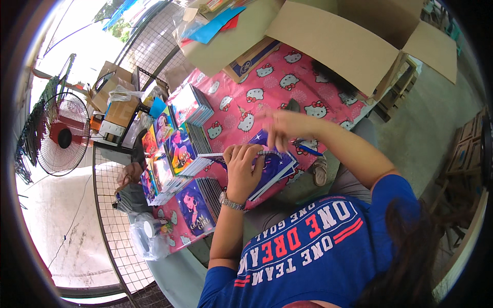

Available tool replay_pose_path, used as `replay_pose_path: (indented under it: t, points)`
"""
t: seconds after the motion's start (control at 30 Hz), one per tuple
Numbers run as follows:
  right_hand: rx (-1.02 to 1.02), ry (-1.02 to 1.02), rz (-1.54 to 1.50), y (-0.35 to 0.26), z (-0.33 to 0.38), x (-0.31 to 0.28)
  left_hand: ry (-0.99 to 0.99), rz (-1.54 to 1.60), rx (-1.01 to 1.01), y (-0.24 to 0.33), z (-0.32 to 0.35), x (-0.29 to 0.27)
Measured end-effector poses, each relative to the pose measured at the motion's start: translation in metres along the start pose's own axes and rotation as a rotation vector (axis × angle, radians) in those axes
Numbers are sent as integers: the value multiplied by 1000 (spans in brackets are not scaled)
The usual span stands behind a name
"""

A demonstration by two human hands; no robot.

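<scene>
My left hand (243, 170), with a metal watch at the wrist, is closed on a purple spiral notebook (220, 156), its fingers bent over the wire-bound edge. Below it, near the table's front edge, lie more purple notebooks (281, 173) in a small stack. Just above the spiral edge hovers my right hand (285, 127), blurred by motion, fingers apart and nothing visible in them. A dark blue, slim object (310, 149), perhaps a pen, lies beside the stack below my right forearm.
Stacks of colourful notebooks (191, 207) stand on the left of the table, which has a pink cat-print cover (255, 95). A large open cardboard box (334, 43) is at the far right. Left of the table are a plastic bag (146, 238) and a standing fan (63, 137).
</scene>
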State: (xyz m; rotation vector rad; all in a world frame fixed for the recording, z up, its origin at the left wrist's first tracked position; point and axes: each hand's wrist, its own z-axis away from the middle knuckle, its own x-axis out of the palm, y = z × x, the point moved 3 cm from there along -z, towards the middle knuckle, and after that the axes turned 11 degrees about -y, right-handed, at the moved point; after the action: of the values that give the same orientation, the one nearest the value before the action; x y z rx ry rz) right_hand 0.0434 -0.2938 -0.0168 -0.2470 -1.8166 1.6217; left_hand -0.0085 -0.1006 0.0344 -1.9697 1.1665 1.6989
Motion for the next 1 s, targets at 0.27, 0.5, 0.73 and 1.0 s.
replay_pose_path:
  t: [0.27, 0.5, 0.73, 1.0]
  points:
    - [384, 750, 1544, 104, -31, -120, -18, -148, -17, -5, 9, 1]
    - [-158, -314, 232, -40, -7, 23, 100, -59, -109, -21, 18, 2]
    - [36, -345, 406, -33, 0, 21, 84, -52, -83, -9, 14, 7]
    - [14, -359, 438, -30, -11, 15, 99, 7, -105, -18, 14, 7]
